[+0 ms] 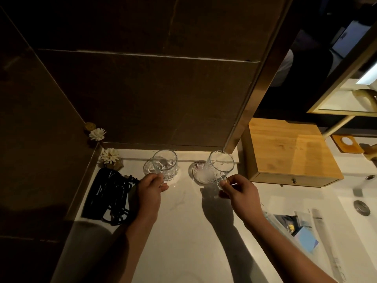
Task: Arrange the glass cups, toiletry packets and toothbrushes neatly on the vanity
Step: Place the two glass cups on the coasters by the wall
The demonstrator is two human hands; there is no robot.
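Two hands are holding two glass cups above a pale stone surface.

The left hand [152, 187] is pinching the ribbed left glass cup [165, 165] low on its near side, while the right hand [240, 190] is gripping the handle of the smooth right glass cup [219, 168], which is tilting with its round rim toward the camera. A round clear coaster [199, 172] is lying just under and left of the right glass cup. Right of that cup a boxy wooden drawer unit [289, 152] is sitting; near and to the right of it, crinkled toiletry packets [299, 227] are lying scattered. Left of the left glass cup, a coiled black cord [116, 203] and white flowers [110, 156] are resting on the surface [183, 231].
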